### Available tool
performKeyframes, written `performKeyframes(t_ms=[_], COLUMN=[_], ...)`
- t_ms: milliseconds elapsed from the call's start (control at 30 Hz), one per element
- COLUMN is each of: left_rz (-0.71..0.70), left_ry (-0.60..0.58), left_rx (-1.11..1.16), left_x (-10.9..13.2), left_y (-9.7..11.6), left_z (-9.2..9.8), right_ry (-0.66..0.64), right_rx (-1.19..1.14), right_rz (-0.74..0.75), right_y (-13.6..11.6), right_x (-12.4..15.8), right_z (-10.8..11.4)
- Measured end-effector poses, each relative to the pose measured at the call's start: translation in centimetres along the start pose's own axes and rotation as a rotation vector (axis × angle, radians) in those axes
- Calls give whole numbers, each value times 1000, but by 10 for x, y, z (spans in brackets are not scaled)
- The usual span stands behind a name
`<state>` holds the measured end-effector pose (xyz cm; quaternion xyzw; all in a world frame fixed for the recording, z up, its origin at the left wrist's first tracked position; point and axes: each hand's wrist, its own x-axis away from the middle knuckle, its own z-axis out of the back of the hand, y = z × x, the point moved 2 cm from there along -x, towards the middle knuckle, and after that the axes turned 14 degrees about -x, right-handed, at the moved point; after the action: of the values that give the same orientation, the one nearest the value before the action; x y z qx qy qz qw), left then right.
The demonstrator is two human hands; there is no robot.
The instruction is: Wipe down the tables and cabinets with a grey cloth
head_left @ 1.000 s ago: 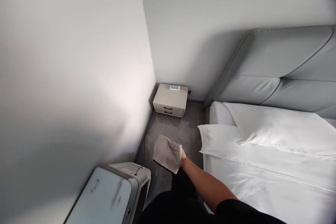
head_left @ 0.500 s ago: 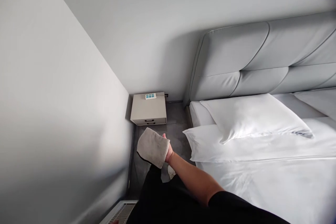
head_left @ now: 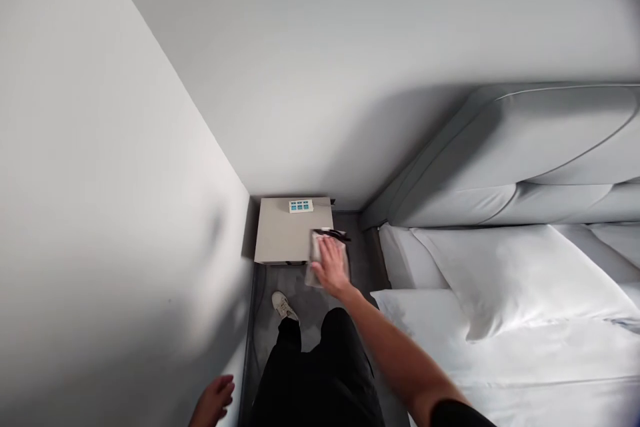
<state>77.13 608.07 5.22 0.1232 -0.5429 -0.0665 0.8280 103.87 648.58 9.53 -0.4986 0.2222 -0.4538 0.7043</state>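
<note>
My right hand (head_left: 331,265) is at the front right corner of a beige bedside cabinet (head_left: 280,233), back upward and fingers stretched forward. Beneath the palm it carries a light grey cloth (head_left: 314,273) with a dark strip along its far edge. Part of this cloth overlaps the cabinet's top, and the rest hangs over the floor; the hand hides its middle. My left hand (head_left: 216,400) is low by the left wall, holding nothing, its fingers loosely bent and a little apart. A white power strip (head_left: 301,206) with blue sockets lies at the back of the cabinet top.
On the right stands a bed with a white pillow (head_left: 525,273), white bedding (head_left: 540,353) and a grey padded headboard (head_left: 540,147). A wall (head_left: 125,213) rises close on the left. My shoe (head_left: 283,305) is on the dark grey floor before the cabinet.
My right hand has turned palm down and moved forward with the cloth to the cabinet's corner. My left hand has come further into view. The camera looks more steeply down.
</note>
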Motion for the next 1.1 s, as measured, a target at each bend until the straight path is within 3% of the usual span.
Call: performKeyframes(t_ms=[67, 133, 233, 333, 433, 533, 600, 733, 800, 867, 933, 1000, 1067, 1100], left_rz=[-42, -79, -98, -133, -227, -442, -624, -807, -854, -882, -899, -928, -947, -949], left_ry=[85, 74, 42, 91, 118, 124, 162, 421, 479, 506, 513, 481, 454, 456], left_rx=[-18, -28, -82, -111, -91, -171, -372, -815, -959, -1033, -1066, -1102, -1140, -1154], left_x=[-33, -58, -83, -103, -133, -186, -234, -338, -377, -402, -414, -422, -432, -440], left_y=[19, 38, 62, 87, 125, 188, 238, 323, 343, 347, 340, 333, 337, 343], left_z=[16, 23, 17, -7, -45, -90, -119, -173, -195, -209, -209, -194, -166, -149], right_ry=[-218, -399, -460, -385, -269, -169, -137, -167, -155, -132, -144, -150, -84, -26], right_rx=[88, 39, -160, -250, -205, -129, -85, 152, 312, 396, 420, 414, 398, 393], right_rz=[-95, -90, -87, -243, -409, -509, -529, -329, -208, -154, -111, -68, -40, -35], right_y=[14, 35, 78, 125, 172, 223, 256, 300, 309, 311, 311, 311, 317, 323], right_x=[-47, -73, -71, -41, -17, -19, -38, -121, -179, -243, -307, -359, -387, -389], right_z=[-64, -116, -150, -134, -87, -35, -7, 18, 10, -11, -40, -67, -78, -76])
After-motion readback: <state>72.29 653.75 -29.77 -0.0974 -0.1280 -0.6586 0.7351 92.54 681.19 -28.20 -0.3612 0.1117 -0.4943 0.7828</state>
